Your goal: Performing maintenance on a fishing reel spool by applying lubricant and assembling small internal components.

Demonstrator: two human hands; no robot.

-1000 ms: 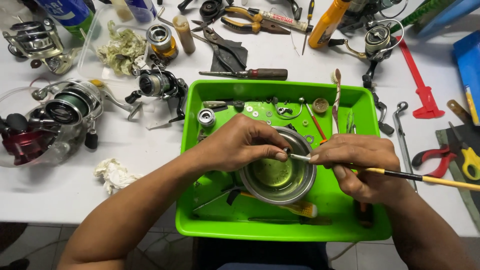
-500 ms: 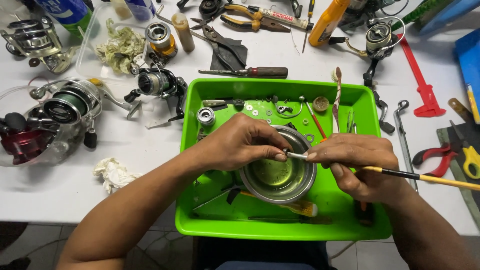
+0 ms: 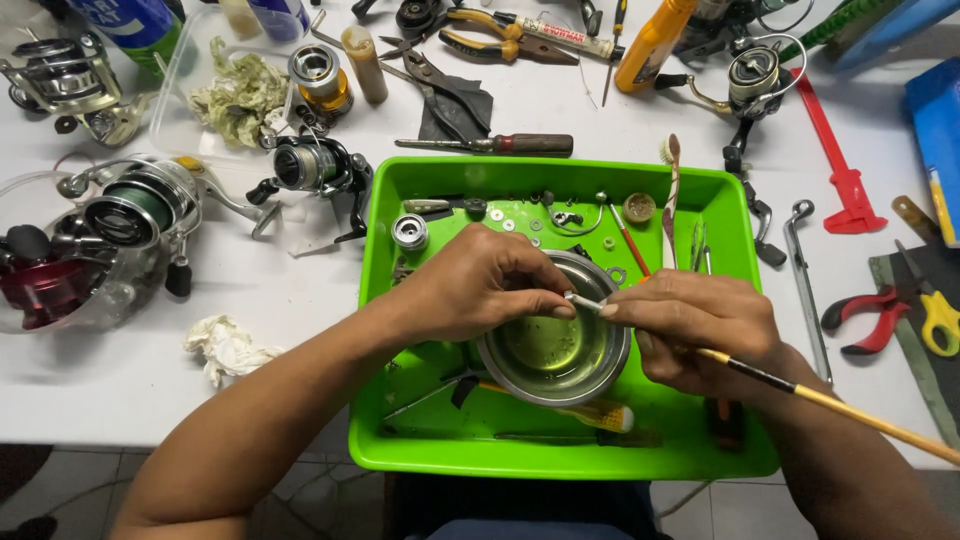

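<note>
Head view: both hands meet over a steel bowl (image 3: 553,345) sitting in the near middle of a green tray (image 3: 440,455). The left hand (image 3: 475,285) is curled nearly shut, fingertips pinching a small pale part (image 3: 583,300) above the bowl's far rim. The right hand (image 3: 700,325) is closed around a thin wooden-handled brush (image 3: 830,405), its tip touching that part. Fishing reels (image 3: 130,215) lie on the white table to the left; red pliers (image 3: 868,315) lie right.

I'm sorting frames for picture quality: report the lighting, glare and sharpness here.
Head view: even, soft light, with faint shadows under the round steel bowl inside the bright green plastic tray; a mild sheen on the bowl's yellowish liquid; both hands sharp; table edges bow slightly outward from wide-angle distortion.
</note>
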